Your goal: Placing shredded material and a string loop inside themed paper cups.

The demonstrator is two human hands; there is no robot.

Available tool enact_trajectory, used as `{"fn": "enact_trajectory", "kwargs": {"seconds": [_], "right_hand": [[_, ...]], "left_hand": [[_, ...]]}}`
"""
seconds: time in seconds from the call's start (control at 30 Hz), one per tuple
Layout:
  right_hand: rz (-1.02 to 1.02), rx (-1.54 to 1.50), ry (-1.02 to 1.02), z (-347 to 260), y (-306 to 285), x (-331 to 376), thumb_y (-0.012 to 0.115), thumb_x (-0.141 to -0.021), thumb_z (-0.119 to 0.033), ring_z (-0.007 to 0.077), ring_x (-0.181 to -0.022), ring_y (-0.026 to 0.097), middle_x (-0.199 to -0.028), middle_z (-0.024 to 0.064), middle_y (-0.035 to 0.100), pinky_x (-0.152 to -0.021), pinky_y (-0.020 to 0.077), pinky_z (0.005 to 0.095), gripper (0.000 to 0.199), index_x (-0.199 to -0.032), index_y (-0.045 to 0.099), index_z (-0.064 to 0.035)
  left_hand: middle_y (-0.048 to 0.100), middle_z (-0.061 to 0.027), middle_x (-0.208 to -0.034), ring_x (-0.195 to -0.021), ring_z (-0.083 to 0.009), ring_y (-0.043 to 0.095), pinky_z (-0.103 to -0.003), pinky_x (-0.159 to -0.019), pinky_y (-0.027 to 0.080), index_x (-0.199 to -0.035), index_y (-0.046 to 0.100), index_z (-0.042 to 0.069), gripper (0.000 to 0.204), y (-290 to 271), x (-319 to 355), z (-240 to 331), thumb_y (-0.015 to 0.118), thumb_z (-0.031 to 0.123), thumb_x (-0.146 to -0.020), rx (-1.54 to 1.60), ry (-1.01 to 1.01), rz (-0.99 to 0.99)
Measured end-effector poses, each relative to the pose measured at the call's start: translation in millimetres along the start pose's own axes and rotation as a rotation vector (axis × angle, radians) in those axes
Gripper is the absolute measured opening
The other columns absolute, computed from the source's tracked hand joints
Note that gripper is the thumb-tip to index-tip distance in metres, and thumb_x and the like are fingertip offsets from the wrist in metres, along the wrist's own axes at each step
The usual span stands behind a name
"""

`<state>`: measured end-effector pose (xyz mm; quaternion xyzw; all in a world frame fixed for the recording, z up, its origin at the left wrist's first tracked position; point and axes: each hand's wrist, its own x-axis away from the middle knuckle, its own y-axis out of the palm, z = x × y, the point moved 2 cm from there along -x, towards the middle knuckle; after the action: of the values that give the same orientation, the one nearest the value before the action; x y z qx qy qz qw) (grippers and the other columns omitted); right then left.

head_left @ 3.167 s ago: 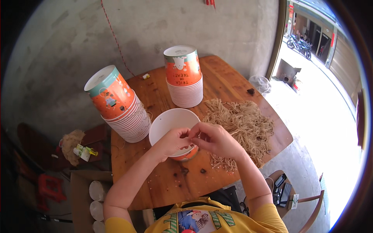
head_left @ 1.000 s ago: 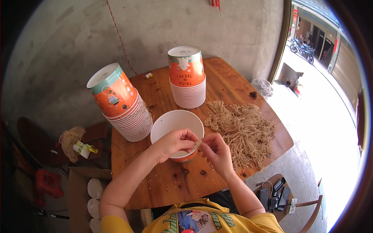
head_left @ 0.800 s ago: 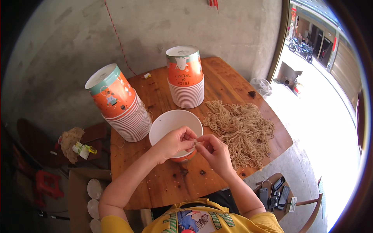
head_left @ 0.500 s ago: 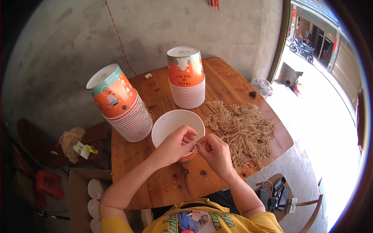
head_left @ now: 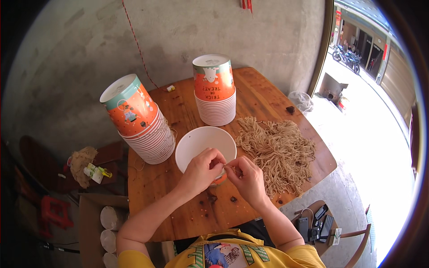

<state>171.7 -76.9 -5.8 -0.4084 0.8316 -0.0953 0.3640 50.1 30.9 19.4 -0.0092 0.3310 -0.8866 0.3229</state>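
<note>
A paper bucket, white inside and orange outside, stands with its mouth up on the table in front of me. At its near right rim, my left hand is closed in a pinch. My right hand pinches too, its fingertips almost meeting the left ones. Between them runs a thin pale cord, mostly hidden by the fingers. To the right of the bucket lies a heap of loose beige cords.
Two stacks of upside-down orange-and-green paper buckets, a left stack and a far stack, stand on the wooden table. Lower left is a cardboard box with white buckets. A chair at lower right holds small devices.
Both hands stay at the bucket's rim. The left fingers have curled in more tightly, and the fingertips of both hands have shifted slightly.
</note>
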Motion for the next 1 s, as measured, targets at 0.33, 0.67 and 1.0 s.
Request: {"fn": "enact_trajectory", "kwargs": {"seconds": [0.33, 0.67, 1.0], "right_hand": [[0.029, -0.083, -0.006, 0, 2, 4, 0.072, -0.083, -0.009, 0.0133, -0.058, 0.051, -0.071, 0.0046, 0.054, -0.054, 0.043, 0.0271, 0.011, -0.085, 0.063, -0.0038], [0.029, -0.196, 0.115, 7, 1, 8, 0.067, -0.089, -0.011, 0.0137, -0.06, 0.057, -0.077, 0.0058, 0.059, -0.056, 0.0471, 0.0274, 0.012, -0.09, 0.06, -0.002], [0.019, -0.36, 0.23, 15, 3, 13, 0.066, -0.09, -0.008, 0.0033, -0.061, 0.048, -0.077, -0.0014, 0.06, -0.054, 0.0406, 0.0203, 0.009, -0.096, 0.06, -0.0032]], "left_hand": [[0.061, -0.0034, -0.083, -0.074, -0.0095, 0.058, -0.026, -0.067, 0.05, -0.09, 0.055, 0.001, 0.005, 2, 1, -1, 0.06, 0.0, -0.088, 0.232, -0.055, -0.003], [0.057, -0.0008, -0.085, -0.073, -0.0051, 0.054, -0.022, -0.065, 0.047, -0.106, 0.048, 0.004, 0.021, 6, -3, -3, 0.06, 0.0, -0.089, 0.422, -0.044, -0.069], [0.057, -0.0019, -0.089, -0.072, -0.0048, 0.051, -0.021, -0.064, 0.045, -0.112, 0.045, 0.004, 0.027, 3, -4, 1, 0.06, 0.001, -0.09, 0.412, -0.059, -0.131]]}}
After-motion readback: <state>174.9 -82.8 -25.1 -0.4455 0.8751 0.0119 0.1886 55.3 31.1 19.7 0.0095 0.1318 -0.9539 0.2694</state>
